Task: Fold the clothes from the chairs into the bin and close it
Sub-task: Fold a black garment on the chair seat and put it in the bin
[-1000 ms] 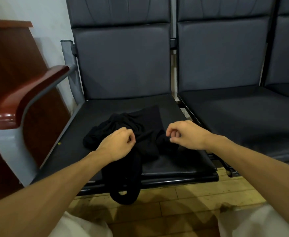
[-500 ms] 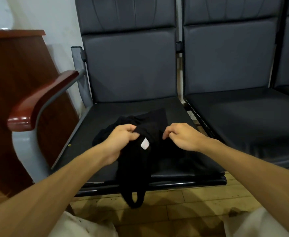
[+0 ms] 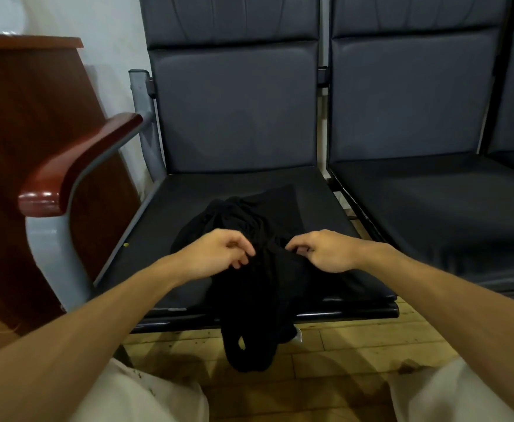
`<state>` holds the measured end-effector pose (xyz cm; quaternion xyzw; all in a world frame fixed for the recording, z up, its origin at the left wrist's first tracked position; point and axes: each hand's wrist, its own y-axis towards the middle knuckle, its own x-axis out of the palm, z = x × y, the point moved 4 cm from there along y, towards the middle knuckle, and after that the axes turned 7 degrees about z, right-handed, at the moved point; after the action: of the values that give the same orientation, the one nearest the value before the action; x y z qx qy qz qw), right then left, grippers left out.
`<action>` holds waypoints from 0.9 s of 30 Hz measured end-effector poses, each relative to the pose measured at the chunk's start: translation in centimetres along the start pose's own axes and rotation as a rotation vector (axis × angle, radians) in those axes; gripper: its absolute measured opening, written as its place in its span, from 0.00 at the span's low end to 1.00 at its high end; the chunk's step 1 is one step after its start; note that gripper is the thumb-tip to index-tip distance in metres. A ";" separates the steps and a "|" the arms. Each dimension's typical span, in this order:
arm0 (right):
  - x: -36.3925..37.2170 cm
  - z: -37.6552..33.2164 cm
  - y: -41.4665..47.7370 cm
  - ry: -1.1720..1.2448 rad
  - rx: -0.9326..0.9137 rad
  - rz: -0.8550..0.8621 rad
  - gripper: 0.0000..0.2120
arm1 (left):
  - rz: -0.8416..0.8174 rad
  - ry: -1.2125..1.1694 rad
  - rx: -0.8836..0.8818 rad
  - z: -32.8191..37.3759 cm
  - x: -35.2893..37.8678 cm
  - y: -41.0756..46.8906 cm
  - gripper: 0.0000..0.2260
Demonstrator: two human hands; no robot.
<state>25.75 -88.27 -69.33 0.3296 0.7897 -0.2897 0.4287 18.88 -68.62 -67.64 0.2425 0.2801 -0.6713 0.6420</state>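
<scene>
1. Black garment point(image 3: 249, 214) lies crumpled on the L-most chair seat point(image 3: 325, 202), nearer the seat's front than its back.
2. Its long axis runs back-to-front. One end is bunched mid-seat. The other spills over the front edge and hangs down toward the wooden floor point(image 3: 356, 345); can't tell if it touches.
3. A small white tag point(image 3: 299, 335) shows at the R side of the hanging part.
4. Left hand point(image 3: 216, 254): fingers curled in, thumb and fingertips pinching a raised ridge of cloth at the garment's middle.
5. Right hand point(image 3: 325, 251): also curled, fingertips pinching the same ridge, just beside the L hand with a narrow strip of cloth btwn them.
6. Both forearms reach in from the near side, above the seat front.
7. A red-brown wooden armrest point(image 3: 76, 166) stands to the L of the seat, and a second seat point(image 3: 432, 214) adjoins on the R.
</scene>
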 end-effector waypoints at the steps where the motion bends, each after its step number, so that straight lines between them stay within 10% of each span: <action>1: -0.1 0.0 0.1 0.001 -0.008 0.021 0.21 | -0.018 0.158 0.043 -0.6 0.0 0.1 0.09; 17: -3.2 4.0 -0.5 -0.620 0.294 0.225 0.25 | -0.231 0.756 -0.149 -5.9 -0.9 0.9 0.24; 21: -2.5 2.4 0.4 -0.547 0.078 0.395 0.24 | -0.144 0.768 -0.140 -5.6 -1.1 1.0 0.24; 27: 0.6 0.9 1.9 -0.309 -0.125 0.092 0.19 | -0.148 0.463 0.006 -2.9 1.1 0.4 0.20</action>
<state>27.39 -87.58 -70.59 0.2896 0.7151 -0.2672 0.5774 19.15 -67.42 -70.56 0.3705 0.4350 -0.6439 0.5088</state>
